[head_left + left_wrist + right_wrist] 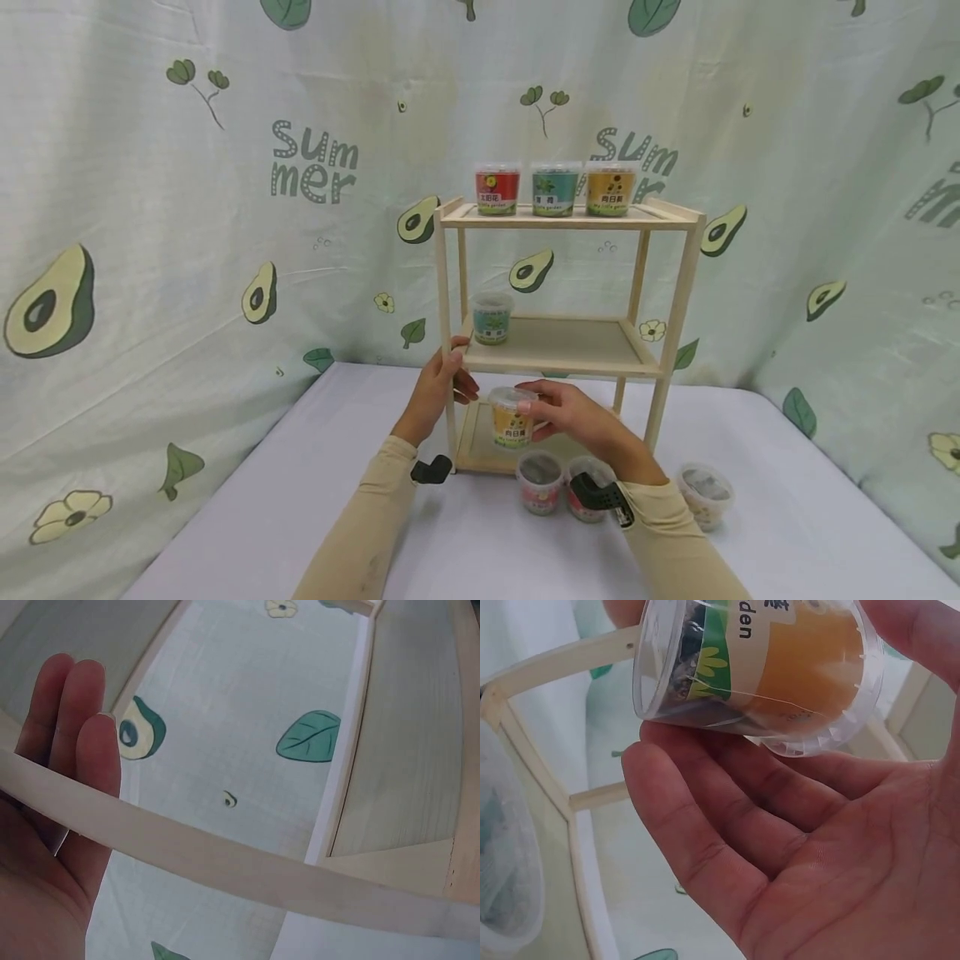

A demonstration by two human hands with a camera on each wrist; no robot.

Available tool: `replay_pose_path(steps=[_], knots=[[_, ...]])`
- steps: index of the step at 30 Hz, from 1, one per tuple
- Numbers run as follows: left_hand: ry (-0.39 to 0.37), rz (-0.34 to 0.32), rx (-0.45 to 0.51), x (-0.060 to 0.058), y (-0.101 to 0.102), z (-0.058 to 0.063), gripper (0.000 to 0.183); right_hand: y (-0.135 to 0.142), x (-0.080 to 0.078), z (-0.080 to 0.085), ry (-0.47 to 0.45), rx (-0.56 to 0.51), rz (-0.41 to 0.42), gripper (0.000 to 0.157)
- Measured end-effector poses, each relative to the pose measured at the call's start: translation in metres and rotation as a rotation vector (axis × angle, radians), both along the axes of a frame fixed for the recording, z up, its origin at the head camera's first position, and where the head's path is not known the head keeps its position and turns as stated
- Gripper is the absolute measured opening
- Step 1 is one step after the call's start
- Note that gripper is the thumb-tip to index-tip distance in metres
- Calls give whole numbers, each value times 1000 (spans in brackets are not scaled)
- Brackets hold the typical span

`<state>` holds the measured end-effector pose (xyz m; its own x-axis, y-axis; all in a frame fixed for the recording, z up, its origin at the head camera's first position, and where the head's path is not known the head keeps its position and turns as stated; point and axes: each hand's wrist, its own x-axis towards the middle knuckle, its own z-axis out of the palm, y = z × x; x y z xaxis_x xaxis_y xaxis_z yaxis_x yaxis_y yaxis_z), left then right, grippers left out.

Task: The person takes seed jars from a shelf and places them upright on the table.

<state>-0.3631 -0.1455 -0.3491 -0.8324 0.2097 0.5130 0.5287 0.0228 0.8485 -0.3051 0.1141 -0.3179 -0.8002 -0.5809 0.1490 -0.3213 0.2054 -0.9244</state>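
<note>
A small clear plastic cup with a yellow label (513, 425) is held by my right hand (573, 417) in front of the rack's bottom shelf. In the right wrist view the cup (780, 667) lies across the fingers, its thumb at the lid end. My left hand (438, 387) holds the left front post (451, 417) of the wooden rack, just under the middle shelf (570, 342). The left wrist view shows three of its fingers (97, 757) reaching past the post. A teal-labelled cup (492, 321) stands at the left of the middle shelf.
On the top shelf stand a red cup (497, 190), a teal cup (553, 190) and a yellow cup (609, 190). Two red-labelled cups (539, 483) (588, 500) stand on the white table before the rack, one partly behind my right wrist. Another cup (705, 496) sits farther right.
</note>
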Motion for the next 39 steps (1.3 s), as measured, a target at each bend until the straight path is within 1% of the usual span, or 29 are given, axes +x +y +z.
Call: replay_pose_path(steps=[6, 11, 13, 16, 18, 21, 24, 27, 30, 35, 39], knots=[[-7, 8, 6, 1, 1, -2, 47, -4, -5, -13, -19, -36, -44, 66], [10, 11, 18, 0, 1, -2, 45, -13, -7, -18, -11, -38, -79, 68], [13, 9, 25, 0, 0, -1, 44, -17, -8, -20, 15, -11, -90, 67], [12, 0, 30, 0, 0, 0, 43, -22, -9, -23, 71, 66, -118, 64], [6, -3, 33, 1, 0, 1, 43, -24, -9, -26, 112, 125, -138, 62], [-10, -12, 24, 2, 1, 1, 43, -27, -8, -28, 149, 176, -150, 60], [-18, -23, 17, 4, 1, 1, 43, -29, -7, -28, 153, 183, -143, 60], [-8, -15, 19, 3, 3, 1, 42, -32, -8, -27, 172, 198, -131, 59], [5, 3, 22, 2, 3, 0, 41, -35, -10, -26, 201, 258, -118, 60], [3, 4, 27, 2, 1, -2, 41, -38, -15, -32, 246, 383, -89, 59], [2, 1, 25, 3, 2, -1, 40, -39, -20, -38, 274, 422, -46, 61]])
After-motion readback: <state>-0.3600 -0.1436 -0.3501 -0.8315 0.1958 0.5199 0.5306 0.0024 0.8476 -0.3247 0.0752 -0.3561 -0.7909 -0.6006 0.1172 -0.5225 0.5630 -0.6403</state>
